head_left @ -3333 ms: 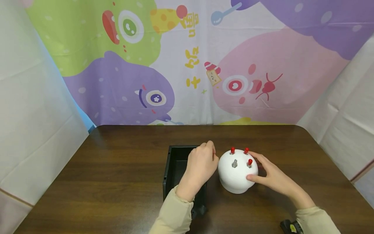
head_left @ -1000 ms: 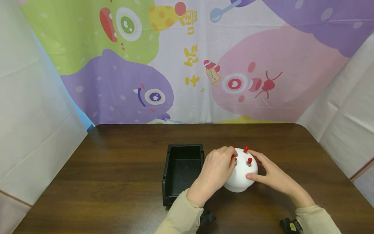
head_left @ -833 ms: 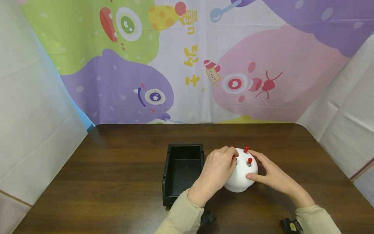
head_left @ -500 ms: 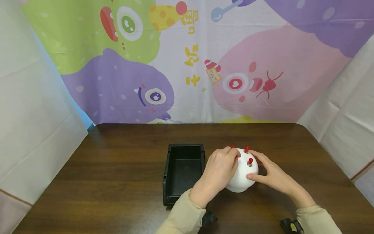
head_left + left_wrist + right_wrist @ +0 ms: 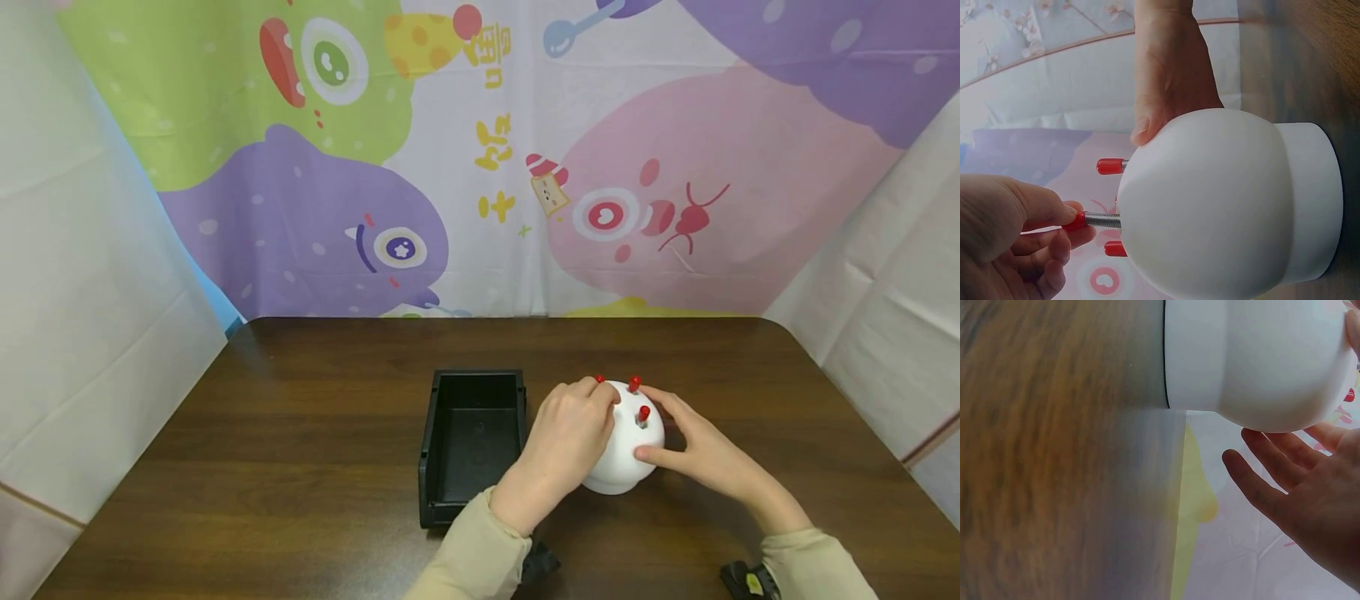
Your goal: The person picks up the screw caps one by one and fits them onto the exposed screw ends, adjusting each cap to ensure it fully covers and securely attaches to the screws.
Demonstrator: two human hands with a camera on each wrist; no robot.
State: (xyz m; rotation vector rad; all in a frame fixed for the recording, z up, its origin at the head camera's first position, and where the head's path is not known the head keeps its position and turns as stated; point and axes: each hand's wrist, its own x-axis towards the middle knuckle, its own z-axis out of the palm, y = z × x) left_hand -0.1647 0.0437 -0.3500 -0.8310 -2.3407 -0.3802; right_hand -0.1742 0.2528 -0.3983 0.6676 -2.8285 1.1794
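Note:
A white dome [image 5: 624,454] on a narrower round base stands upright on the table, with red-capped threaded posts sticking out of its top. My left hand [image 5: 567,433] pinches a red cap [image 5: 1075,221] between thumb and fingers; the cap sits at the end of a threaded post [image 5: 1104,220]. Other red caps [image 5: 635,383] show at the back and right of the dome. My right hand [image 5: 708,454] holds the dome from the right, thumb [image 5: 1140,129] on the near side and fingers [image 5: 1272,456] round the far side, some of them touching it.
A black open-topped bin [image 5: 472,458] stands left of the dome, close to my left forearm. The dark wooden table [image 5: 300,433] reaches back to a cartoon-printed curtain [image 5: 495,275]. Black straps show at both wrists, such as the right wrist strap [image 5: 750,581].
My left hand has come from over the bin's right edge to the dome, at the post that showed bare grey before. Lately it has shifted slightly right. My right hand keeps its place.

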